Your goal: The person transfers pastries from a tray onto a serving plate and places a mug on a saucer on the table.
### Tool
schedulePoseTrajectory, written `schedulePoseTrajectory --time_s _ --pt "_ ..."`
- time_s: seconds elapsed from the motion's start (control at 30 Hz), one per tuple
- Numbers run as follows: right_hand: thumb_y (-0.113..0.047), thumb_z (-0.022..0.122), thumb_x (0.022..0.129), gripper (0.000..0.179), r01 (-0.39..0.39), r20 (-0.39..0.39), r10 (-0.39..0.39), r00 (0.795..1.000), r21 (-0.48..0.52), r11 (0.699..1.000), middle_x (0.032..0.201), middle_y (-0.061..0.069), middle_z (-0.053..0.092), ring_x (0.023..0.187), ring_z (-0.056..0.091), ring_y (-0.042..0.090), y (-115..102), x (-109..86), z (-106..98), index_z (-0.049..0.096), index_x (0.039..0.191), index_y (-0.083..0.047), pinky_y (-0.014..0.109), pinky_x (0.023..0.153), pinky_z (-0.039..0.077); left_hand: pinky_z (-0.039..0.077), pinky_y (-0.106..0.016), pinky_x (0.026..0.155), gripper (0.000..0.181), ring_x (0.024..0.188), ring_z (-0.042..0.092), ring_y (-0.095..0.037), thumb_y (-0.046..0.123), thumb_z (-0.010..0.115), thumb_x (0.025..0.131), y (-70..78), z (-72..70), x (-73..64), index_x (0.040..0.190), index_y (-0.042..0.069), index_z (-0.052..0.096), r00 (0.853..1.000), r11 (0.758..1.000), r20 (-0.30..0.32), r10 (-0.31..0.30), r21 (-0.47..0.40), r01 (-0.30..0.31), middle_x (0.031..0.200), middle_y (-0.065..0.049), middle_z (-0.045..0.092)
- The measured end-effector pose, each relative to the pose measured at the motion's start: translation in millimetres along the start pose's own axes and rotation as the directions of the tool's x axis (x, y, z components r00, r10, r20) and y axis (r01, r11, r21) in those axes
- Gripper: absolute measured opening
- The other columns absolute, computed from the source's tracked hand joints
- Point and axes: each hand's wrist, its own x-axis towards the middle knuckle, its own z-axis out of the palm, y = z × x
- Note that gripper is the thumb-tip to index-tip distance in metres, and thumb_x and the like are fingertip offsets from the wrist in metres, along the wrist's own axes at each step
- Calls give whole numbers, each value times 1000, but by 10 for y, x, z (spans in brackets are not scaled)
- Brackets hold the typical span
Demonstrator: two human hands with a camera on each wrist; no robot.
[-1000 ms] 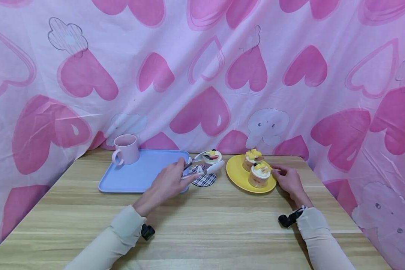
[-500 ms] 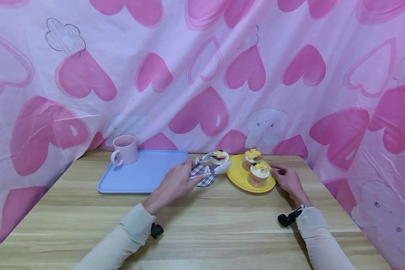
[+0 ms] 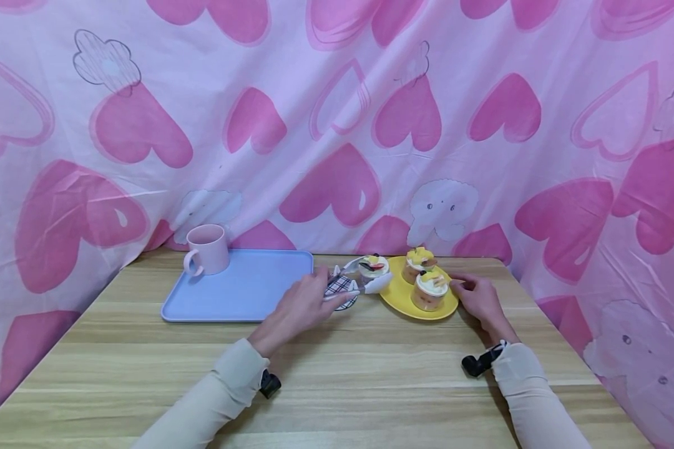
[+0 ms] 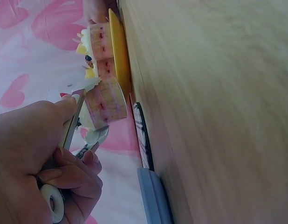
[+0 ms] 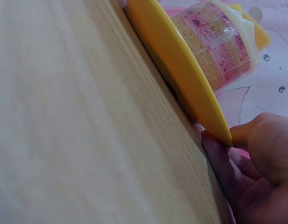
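The small cake (image 3: 373,269) hangs pinched in the tongs (image 3: 349,282), just left of the yellow plate (image 3: 395,298) and above the checked coaster (image 3: 339,293), ahead and to the right of my left hand (image 3: 300,305). The tongs' long axis runs from that hand toward the plate. My left hand squeezes the tongs; my right hand (image 3: 479,298) pinches the plate's near rim, thumb on top I think.

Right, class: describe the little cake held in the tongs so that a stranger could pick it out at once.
Find the yellow plate right of the blue tray. At the plate's left edge, the left hand holds tongs clamped on one cake. Unlike the two cakes standing on the plate, it is lifted and carries a red topping.
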Motion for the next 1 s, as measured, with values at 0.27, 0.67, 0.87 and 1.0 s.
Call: schedulePoseTrajectory --time_s 0.27,0.67,0.87,1.0 --pt "-32 52 105 41 11 -10 -11 1000 -2 1000 127 18 62 114 56 29 2 4 0 57 142 -17 37 91 45 46 -27 51 64 69 58 -15 65 63 89 29 55 41 120 10 53 999 1000 -14 31 5 -31 92 -3 58" --pt "-32 55 103 40 19 -20 -20 1000 -18 1000 119 16 66 106 59 26 46 39 -8 60 140 -17 28 81 46 46 -27 53 65 70 58 -16 64 63 90 48 151 116 124 10 51 999 999 -16 47 11 -47 92 -3 58" --pt "-32 54 104 41 0 -10 0 1000 -3 1000 121 17 65 108 58 27 48 42 -11 58 142 -17 30 82 45 45 -28 54 65 69 57 -17 65 62 90 83 184 148 121 9 52 998 998 -21 63 22 -63 89 -3 57" --pt "-33 54 104 41 -16 -2 16 1000 6 1000 123 16 63 110 57 28 31 52 -5 57 142 -18 31 84 44 44 -29 54 63 67 56 -17 65 62 90 99 201 184 118 9 52 997 997 -25 78 24 -77 83 -3 55"
